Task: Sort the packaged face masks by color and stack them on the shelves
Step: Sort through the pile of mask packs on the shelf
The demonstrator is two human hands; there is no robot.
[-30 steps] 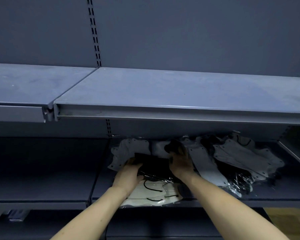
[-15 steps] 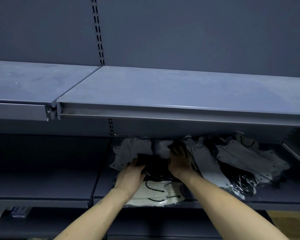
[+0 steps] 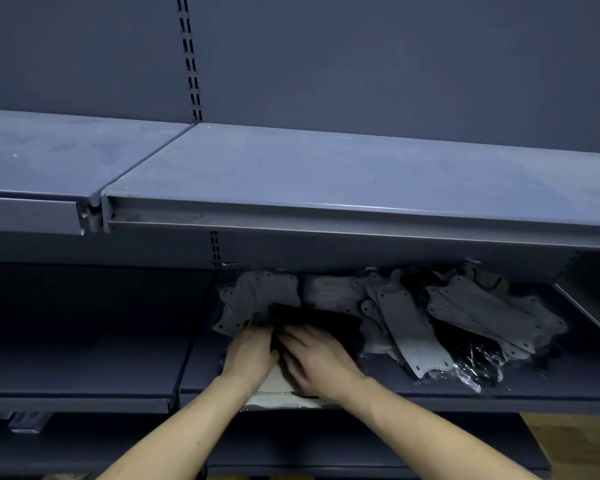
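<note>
On the middle shelf [image 3: 551,379] a black mask pack [image 3: 321,318] lies on top of a cream mask pack [image 3: 274,393] with black ear loops. My left hand [image 3: 252,349] grips the black pack's left edge, its fingertips tucked out of sight. Fingers spread, my right hand [image 3: 314,355] lies flat on the near part of the black pack. Grey masks [image 3: 262,292] lie behind the hands. To the right sprawls a loose pile of grey masks [image 3: 465,313] mixed with black masks in clear wrap [image 3: 478,358].
The upper shelf [image 3: 326,174] juts out over the masks, with its front lip just above the pile. A slanted metal bracket [image 3: 589,306] closes the bay at right. The neighbouring left bay [image 3: 84,341] is dark. Small packages [image 3: 25,422] sit low at the left.
My right hand has come back from the far end of the black pack and now lies flat on its near part, close beside my left hand. The view has shifted slightly.
</note>
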